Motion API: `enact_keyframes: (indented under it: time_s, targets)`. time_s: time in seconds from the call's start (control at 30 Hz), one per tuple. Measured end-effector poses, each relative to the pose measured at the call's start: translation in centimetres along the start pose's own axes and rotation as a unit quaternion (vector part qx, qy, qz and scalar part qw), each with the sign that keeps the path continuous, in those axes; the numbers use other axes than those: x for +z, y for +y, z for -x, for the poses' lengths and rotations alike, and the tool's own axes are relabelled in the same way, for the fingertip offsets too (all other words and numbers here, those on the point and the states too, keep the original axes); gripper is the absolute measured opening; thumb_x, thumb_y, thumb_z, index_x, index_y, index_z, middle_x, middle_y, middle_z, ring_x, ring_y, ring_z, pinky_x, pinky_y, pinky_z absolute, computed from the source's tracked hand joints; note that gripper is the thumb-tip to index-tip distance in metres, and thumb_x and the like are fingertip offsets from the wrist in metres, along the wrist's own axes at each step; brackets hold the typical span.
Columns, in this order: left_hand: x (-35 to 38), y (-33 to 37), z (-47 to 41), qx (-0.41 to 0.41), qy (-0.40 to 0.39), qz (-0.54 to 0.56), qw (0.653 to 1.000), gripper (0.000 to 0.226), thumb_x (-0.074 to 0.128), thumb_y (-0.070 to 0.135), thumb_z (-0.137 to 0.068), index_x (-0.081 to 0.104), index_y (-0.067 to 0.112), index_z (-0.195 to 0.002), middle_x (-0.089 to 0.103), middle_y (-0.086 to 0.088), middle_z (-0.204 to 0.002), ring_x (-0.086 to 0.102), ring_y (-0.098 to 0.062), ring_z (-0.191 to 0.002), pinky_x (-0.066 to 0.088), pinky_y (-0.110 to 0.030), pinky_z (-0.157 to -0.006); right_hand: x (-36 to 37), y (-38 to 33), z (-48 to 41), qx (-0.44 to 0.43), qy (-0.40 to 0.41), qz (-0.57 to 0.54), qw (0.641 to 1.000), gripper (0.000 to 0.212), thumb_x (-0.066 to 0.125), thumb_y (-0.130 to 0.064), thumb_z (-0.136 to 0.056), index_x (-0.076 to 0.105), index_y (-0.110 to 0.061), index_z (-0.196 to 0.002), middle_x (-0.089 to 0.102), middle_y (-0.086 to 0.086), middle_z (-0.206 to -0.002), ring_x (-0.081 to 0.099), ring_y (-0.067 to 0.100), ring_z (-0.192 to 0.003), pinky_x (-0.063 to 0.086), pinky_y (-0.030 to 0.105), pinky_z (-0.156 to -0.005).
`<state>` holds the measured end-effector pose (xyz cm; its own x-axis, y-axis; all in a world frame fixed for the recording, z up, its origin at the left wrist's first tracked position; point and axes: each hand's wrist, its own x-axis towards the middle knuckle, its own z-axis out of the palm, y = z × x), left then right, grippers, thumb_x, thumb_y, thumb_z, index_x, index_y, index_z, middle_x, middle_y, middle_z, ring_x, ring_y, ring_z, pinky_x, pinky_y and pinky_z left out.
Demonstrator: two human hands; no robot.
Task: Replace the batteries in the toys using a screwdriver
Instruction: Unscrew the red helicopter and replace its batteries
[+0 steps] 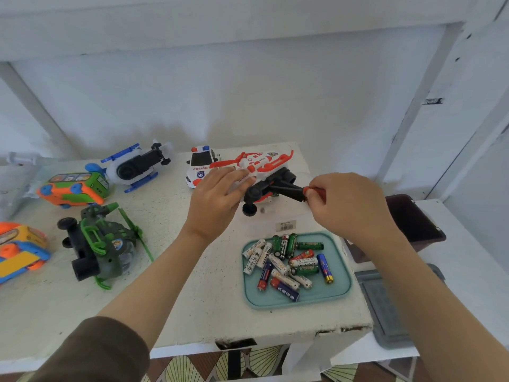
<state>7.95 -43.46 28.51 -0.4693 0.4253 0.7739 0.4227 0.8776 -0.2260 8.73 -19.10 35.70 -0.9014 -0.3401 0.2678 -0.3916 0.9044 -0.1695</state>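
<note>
Left grip: the left grip (pixel 217 197), a bare hand, lies over the near side of the red-and-white plastic toy helicopter (pixel 259 164). Its fingers are laid across the body and its thumb is underneath, so it holds the toy.
Right grip: the right grip (pixel 349 205), also a bare hand, has its fingertips pinched closed round the red end of the red-and-black-handled screwdriver (pixel 316 193).
Toy helicopter: at the far middle of the white speckled table (pixel 192 285), tipped up so that its black underside and wheels face the right grip. It sits between the two grips, touching the left one.
Screwdriver: it points left from the right grip toward the black underside of the toy. Its tip is hidden there.
Batteries: a loose heap of cylindrical batteries (pixel 283 260) in green, white, blue and red lies in the pale teal square tray (pixel 341 282). The tray is on the table, near and below the right grip.
Other toys: a white police car (pixel 199 168) is just behind the left grip. A blue-and-white helicopter (pixel 137 166), a green-and-orange bus (pixel 74 188), a dark green helicopter (pixel 102 244) and an orange-and-yellow toy (pixel 19 249) lie well apart to the left.
Beside the table: a dark brown bin (pixel 413 224) stands to the right.
</note>
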Motion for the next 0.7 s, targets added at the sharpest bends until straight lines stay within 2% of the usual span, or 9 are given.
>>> enact_keyframes:
  time_s: [0.13,0.23,0.3,0.43,0.57,0.7]
  targets:
    - [0.2,0.1,0.2,-0.048,0.002,0.02,0.999,0.022,0.067,0.011,-0.086,0.074,0.004,-0.106,0.072,-0.015,-0.106,0.067,-0.035,-0.098,0.055,-0.043,-0.083,0.5,0.0,0.3,0.009,0.001,-0.046,0.999,0.028,0.041,-0.035,-0.099,0.066,-0.021,-0.095,0.057,-0.006,-0.071,0.047,0.011,-0.062,0.029,0.02,-0.05]
    - [0.3,0.3,0.3,-0.121,0.014,0.055,0.991,0.028,0.077,0.003,-0.077,0.074,0.005,-0.105,0.072,-0.011,-0.105,0.065,-0.032,-0.099,0.056,-0.039,-0.082,0.6,-0.1,0.7,0.021,0.005,-0.128,0.992,0.024,0.046,-0.032,-0.097,0.068,-0.022,-0.097,0.066,-0.005,-0.079,0.056,0.013,-0.072,0.04,0.022,-0.057]
    - [0.3,0.6,0.2,-0.156,0.027,0.072,0.985,0.028,0.075,0.007,-0.078,0.075,0.005,-0.105,0.072,-0.009,-0.104,0.064,-0.029,-0.099,0.054,-0.034,-0.081,0.7,-0.3,1.0,0.019,0.015,-0.154,0.988,0.024,0.047,-0.031,-0.096,0.069,-0.022,-0.097,0.068,-0.005,-0.083,0.059,0.014,-0.076,0.045,0.026,-0.064]
    - [0.2,1.5,0.0,-0.227,0.044,0.104,0.967,0.033,0.072,0.013,-0.075,0.073,0.006,-0.107,0.071,-0.008,-0.105,0.06,-0.022,-0.099,0.049,-0.027,-0.079,1.2,-0.2,1.1,0.03,0.056,-0.165,0.984,0.022,0.047,-0.028,-0.097,0.067,-0.02,-0.093,0.063,-0.004,-0.071,0.055,0.014,-0.066,0.038,0.023,-0.056]
    - [-0.4,2.1,-0.2,-0.244,0.053,0.117,0.961,0.036,0.062,0.025,-0.08,0.073,0.005,-0.108,0.071,-0.008,-0.105,0.055,-0.016,-0.1,0.047,-0.026,-0.079,1.6,0.1,1.1,0.047,0.079,-0.152,0.984,0.024,0.046,-0.026,-0.098,0.067,-0.016,-0.092,0.062,0.0,-0.069,0.054,0.017,-0.063,0.039,0.027,-0.056]
    - [-0.6,1.9,-0.2,-0.24,0.048,0.114,0.963,0.035,0.064,0.026,-0.081,0.073,0.005,-0.108,0.071,-0.008,-0.105,0.055,-0.017,-0.1,0.049,-0.027,-0.078,2.0,0.1,0.9,0.06,0.077,-0.194,0.976,0.024,0.047,-0.025,-0.098,0.068,-0.015,-0.091,0.066,0.002,-0.073,0.057,0.018,-0.067,0.044,0.032,-0.062]
